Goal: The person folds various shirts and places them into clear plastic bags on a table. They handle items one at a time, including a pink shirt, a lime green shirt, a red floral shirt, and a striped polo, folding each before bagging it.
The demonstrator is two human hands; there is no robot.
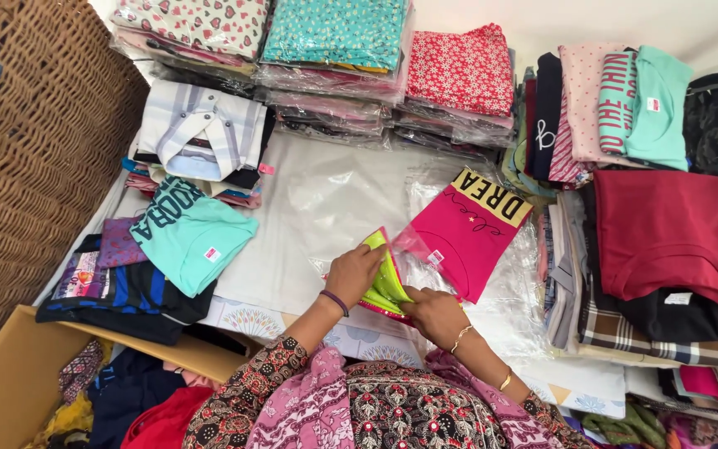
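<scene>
My left hand (352,273) and my right hand (434,314) both hold a small folded lime-green garment with pink trim (386,281), partly inside a clear plastic bag (405,249). The left hand grips its upper left edge, the right hand its lower right corner. Just beyond it lies a bright pink folded T-shirt with a yellow band (467,229) on a sheet of clear plastic (326,199).
Stacks of bagged patterned clothes (334,50) line the back. Folded shirts pile up at the right (662,233) and left (189,229). A wicker basket (35,158) stands far left, and a cardboard box (10,374) with clothes sits at the lower left.
</scene>
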